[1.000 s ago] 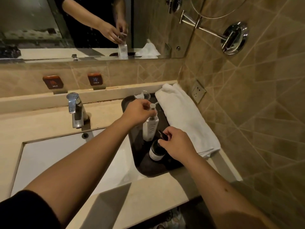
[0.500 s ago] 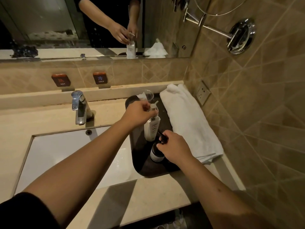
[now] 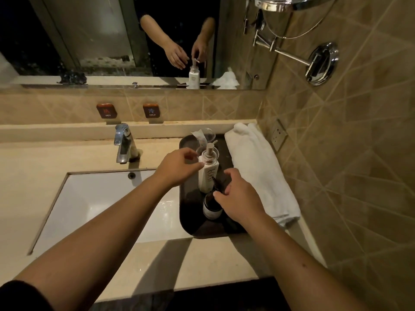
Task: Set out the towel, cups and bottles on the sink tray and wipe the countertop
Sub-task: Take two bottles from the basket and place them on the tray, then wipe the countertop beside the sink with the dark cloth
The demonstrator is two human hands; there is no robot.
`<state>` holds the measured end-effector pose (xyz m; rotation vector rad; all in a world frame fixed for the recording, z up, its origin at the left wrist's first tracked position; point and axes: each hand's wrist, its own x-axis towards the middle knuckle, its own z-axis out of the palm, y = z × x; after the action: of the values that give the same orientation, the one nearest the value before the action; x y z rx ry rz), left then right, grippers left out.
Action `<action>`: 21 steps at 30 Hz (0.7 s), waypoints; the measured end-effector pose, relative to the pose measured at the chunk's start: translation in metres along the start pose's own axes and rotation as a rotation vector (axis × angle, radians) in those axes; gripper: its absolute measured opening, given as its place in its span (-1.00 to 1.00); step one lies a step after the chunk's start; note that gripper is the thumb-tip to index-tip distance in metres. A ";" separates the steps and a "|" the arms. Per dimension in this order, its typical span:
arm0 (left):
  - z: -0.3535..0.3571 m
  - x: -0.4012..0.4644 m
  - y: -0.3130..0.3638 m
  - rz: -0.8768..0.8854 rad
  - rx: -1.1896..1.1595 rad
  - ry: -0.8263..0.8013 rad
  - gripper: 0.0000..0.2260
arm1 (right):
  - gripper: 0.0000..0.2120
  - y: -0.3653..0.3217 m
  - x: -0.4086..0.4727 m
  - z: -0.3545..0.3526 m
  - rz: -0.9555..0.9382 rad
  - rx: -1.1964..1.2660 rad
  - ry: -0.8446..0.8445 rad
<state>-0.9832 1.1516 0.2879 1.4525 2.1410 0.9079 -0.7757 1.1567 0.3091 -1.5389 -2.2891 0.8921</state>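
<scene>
A dark tray (image 3: pixel 188 217) lies on the counter right of the basin. On it stands a white pump bottle (image 3: pixel 208 176), and in front of that a dark brown bottle (image 3: pixel 210 206). Two clear cups (image 3: pixel 209 134) sit at the tray's far end, one partly hidden behind the white bottle. A folded white towel (image 3: pixel 258 171) lies along the tray's right side. My left hand (image 3: pixel 179 168) hovers by the white bottle's shoulder, fingers loosely apart, pump head uncovered. My right hand (image 3: pixel 238 198) pinches the dark bottle's pump top.
A chrome faucet (image 3: pixel 124 144) stands behind the white basin (image 3: pixel 101 198). Hot and cold tags (image 3: pixel 129 111) sit on the tiled backsplash under the wall mirror. A power socket (image 3: pixel 278 135) and a swing-arm mirror mount (image 3: pixel 321 62) are on the right wall, close to the towel.
My left hand has come off the white bottle's pump head and shifted slightly left with its fingers opened. My right hand stays on the dark bottle's pump. The view has tilted upward.
</scene>
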 end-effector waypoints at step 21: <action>-0.115 -0.269 -0.071 -0.465 0.557 -0.080 -0.72 | -0.83 -0.085 -0.054 0.108 -0.680 -0.287 -0.388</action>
<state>-1.0012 0.8520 0.3105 1.0867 2.6281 0.0841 -0.8723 1.0485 0.2831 -0.5765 -3.0221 0.7254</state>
